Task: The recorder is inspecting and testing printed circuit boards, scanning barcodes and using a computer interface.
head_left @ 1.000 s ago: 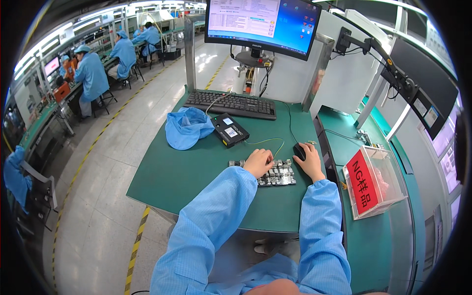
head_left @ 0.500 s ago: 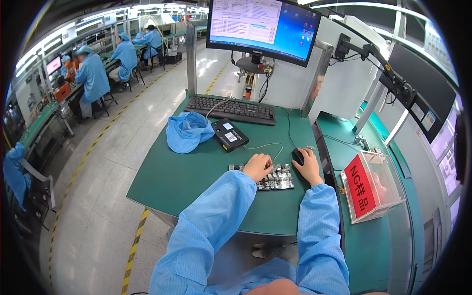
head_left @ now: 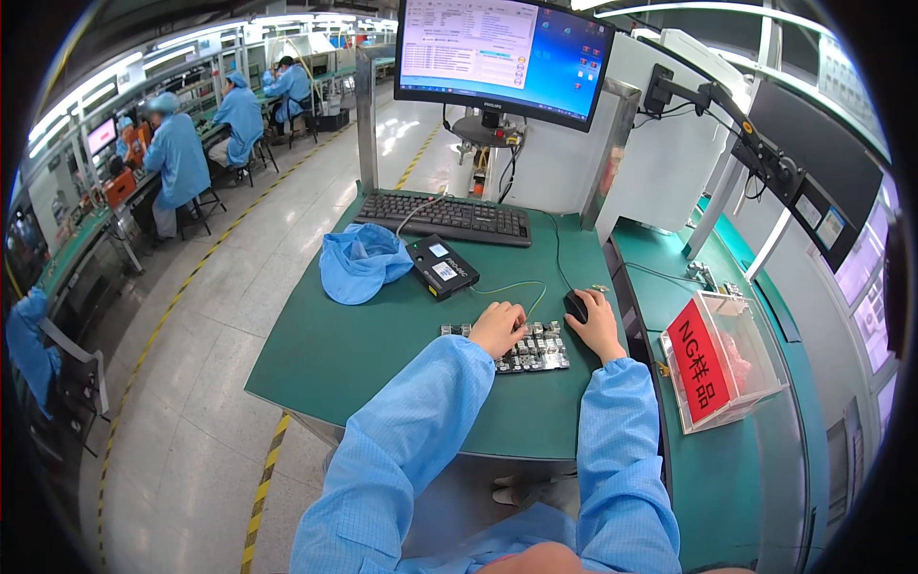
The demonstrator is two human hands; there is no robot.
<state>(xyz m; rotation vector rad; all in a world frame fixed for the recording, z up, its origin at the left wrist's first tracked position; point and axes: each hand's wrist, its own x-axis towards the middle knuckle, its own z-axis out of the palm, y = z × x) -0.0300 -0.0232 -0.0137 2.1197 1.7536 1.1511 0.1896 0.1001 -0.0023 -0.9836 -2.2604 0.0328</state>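
Observation:
On the green tabletop (head_left: 354, 383) lies a panel of small circuit boards (head_left: 541, 350) with silvery parts. Over its left half, my left hand (head_left: 498, 328) rests with fingers curled down and drawn together; whatever they pinch is hidden. A thin yellow-green wire (head_left: 512, 286) runs from a black box-shaped device (head_left: 442, 267) with a small lit screen towards those fingertips. To the right of the panel, my right hand (head_left: 599, 328) is wrapped over a black mouse (head_left: 576, 306).
A blue cap (head_left: 361, 263) lies left of the device, below a black keyboard (head_left: 445, 216). The lit monitor (head_left: 502, 57) stands behind. On the right bench is a clear box (head_left: 751, 359) with a red label. Co-workers in blue (head_left: 179, 158) sit far left.
The whole view has shifted slightly. Both hands keep their places, the left at the board panel and the right on the mouse.

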